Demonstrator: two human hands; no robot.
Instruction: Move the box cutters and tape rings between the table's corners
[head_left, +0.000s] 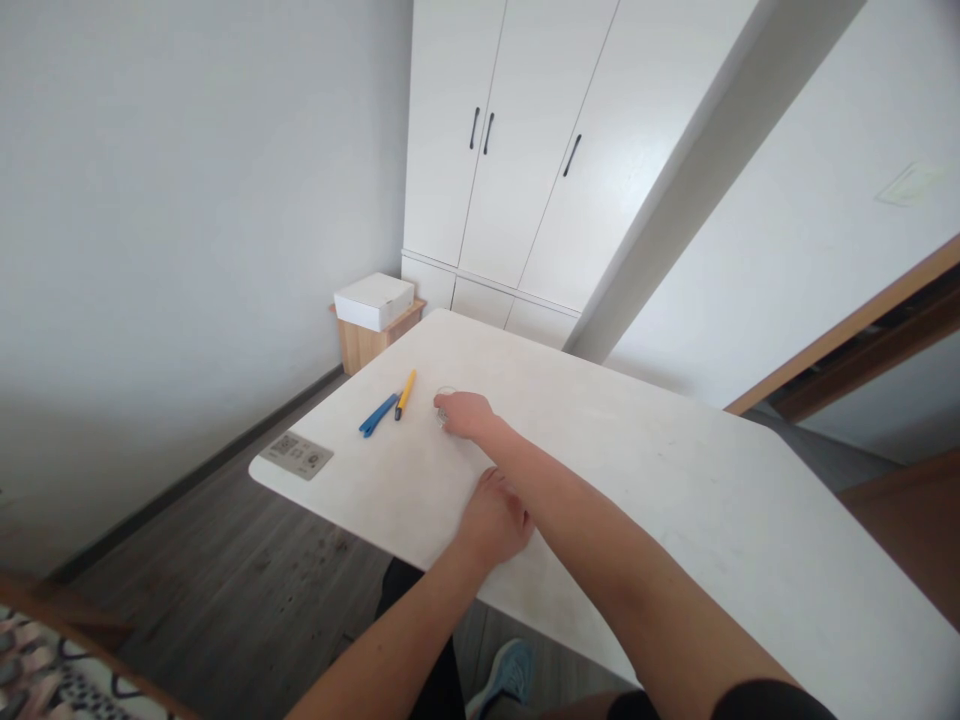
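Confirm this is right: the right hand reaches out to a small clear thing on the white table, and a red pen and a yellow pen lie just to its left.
Not quite: beside the yellow pen lies a blue pen, not a red one, as the head view shows. The right hand does reach a small clear thing on the white table.

Right hand [463, 413] on small clear glass [444, 396]; pens [391, 404] beside.

Blue pen [378, 414], yellow pen [406, 394], white table [675, 480].
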